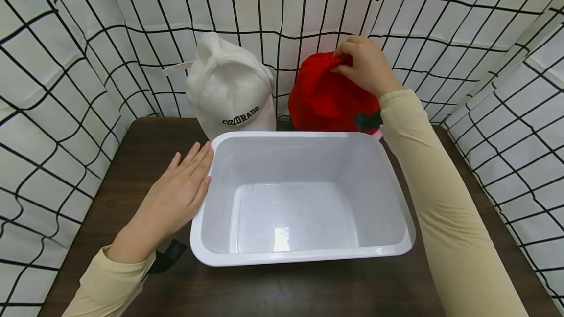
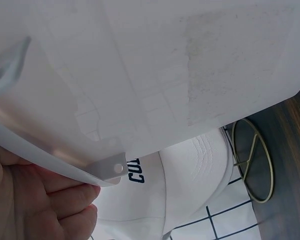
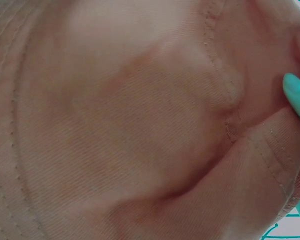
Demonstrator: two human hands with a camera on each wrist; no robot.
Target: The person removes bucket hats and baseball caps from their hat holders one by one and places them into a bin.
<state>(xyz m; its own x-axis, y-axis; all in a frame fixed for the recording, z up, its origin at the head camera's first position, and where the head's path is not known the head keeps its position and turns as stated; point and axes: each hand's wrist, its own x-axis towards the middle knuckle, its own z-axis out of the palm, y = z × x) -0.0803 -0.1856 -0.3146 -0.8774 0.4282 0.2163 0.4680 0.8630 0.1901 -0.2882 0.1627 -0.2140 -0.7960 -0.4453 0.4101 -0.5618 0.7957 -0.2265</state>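
Observation:
A white plastic basin stands in the middle of the dark table. Against its left rim lies my left hand, fingers straight, and the left wrist view shows the fingertips right at the rim's edge. Behind the basin on the right, my right hand pinches the cloth of a red cap between thumb and fingers. Its stitched fabric fills the right wrist view with a thumb pressed into a fold, colours distorted there. To the left of it is a white cap with COLORADO lettering, its brim partly hidden by the basin.
Black wire grid backed with white sheets encloses the dark wooden table at the back and both sides. A brass-coloured wire ring base shows beside the white cap in the left wrist view.

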